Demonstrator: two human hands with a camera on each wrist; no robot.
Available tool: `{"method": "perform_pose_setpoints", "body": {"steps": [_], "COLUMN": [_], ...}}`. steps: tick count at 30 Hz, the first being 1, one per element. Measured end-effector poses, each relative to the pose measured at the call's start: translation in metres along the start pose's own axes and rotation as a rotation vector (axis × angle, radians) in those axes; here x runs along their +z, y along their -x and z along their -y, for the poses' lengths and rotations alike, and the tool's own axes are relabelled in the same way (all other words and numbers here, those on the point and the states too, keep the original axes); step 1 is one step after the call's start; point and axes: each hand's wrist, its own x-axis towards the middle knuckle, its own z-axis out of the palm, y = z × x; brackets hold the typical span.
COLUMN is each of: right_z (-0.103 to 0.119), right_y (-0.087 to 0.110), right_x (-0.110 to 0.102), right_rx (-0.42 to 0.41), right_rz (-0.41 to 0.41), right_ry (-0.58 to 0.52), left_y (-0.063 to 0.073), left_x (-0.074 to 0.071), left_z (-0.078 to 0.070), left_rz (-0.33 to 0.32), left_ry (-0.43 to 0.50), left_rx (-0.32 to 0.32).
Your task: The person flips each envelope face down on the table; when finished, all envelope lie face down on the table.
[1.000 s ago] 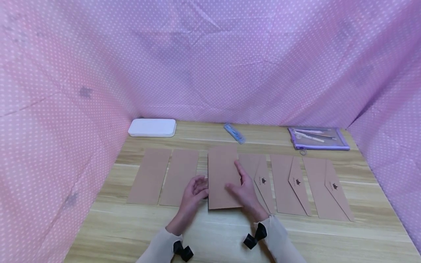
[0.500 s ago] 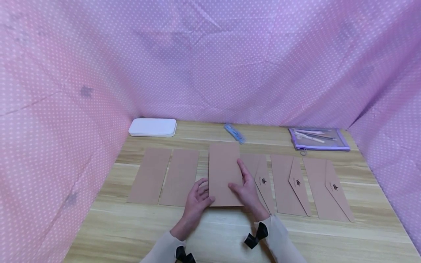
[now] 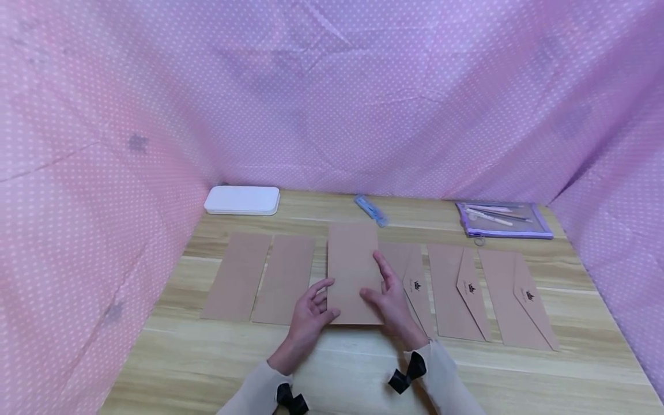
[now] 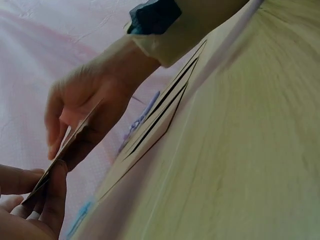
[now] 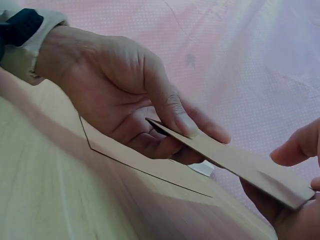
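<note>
A plain brown envelope (image 3: 353,276) is held in front of me, its blank side up and raised off the table. My left hand (image 3: 308,317) pinches its near left edge; the right wrist view shows the left thumb (image 5: 186,124) on top and fingers underneath. With the thumb on its face and fingers along the right edge, my right hand (image 3: 391,300) grips it too. In the left wrist view, the envelope (image 4: 62,150) appears nearly edge-on between both hands. Just right of it lies a flapped envelope (image 3: 396,259) with a crown print, partly covered by the right hand.
Two plain brown envelopes (image 3: 236,276) (image 3: 285,276) lie at left. Further right are two more crown-printed envelopes (image 3: 451,288) (image 3: 505,294). Along the back stand a white case (image 3: 242,200), a blue patterned item (image 3: 370,210) and a purple-edged pouch (image 3: 503,233) with pens. Pink dotted curtains (image 3: 332,104) surround the table.
My left hand has moved from beside the envelope onto its lower left edge. The envelope has shifted slightly away from me, and the offset layer at its far end no longer shows.
</note>
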Motion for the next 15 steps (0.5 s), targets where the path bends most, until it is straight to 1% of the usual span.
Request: {"method": "perform_pose_setpoints", "body": {"steps": [2, 4, 6, 8, 10, 13, 15], "right_z": [0.002, 0.003, 0.004, 0.004, 0.003, -0.002, -0.007], "right_y": [0.003, 0.006, 0.010, 0.014, 0.019, 0.025, 0.027], "right_x": [-0.001, -0.004, -0.007, -0.009, -0.011, -0.011, -0.010], "right_rx": [0.021, 0.029, 0.034, 0.039, 0.048, 0.062, 0.064], "right_rz": [0.029, 0.055, 0.079, 0.085, 0.094, 0.107, 0.098], "right_ry": [-0.019, -0.002, 0.035, 0.098, 0.138, 0.176, 0.197], "left_y": [0.000, 0.000, -0.001, -0.001, -0.001, -0.001, 0.000], "left_x": [-0.002, -0.004, -0.006, -0.008, -0.010, -0.013, -0.015], "left_z": [-0.003, -0.005, -0.006, -0.006, -0.006, -0.004, -0.002], "left_rz": [-0.007, -0.019, -0.031, -0.039, -0.042, -0.038, -0.039], "left_ry": [-0.002, -0.013, -0.024, -0.041, -0.055, -0.083, -0.097], "left_rx": [0.001, -0.004, -0.010, -0.015, -0.023, -0.025, -0.032]}}
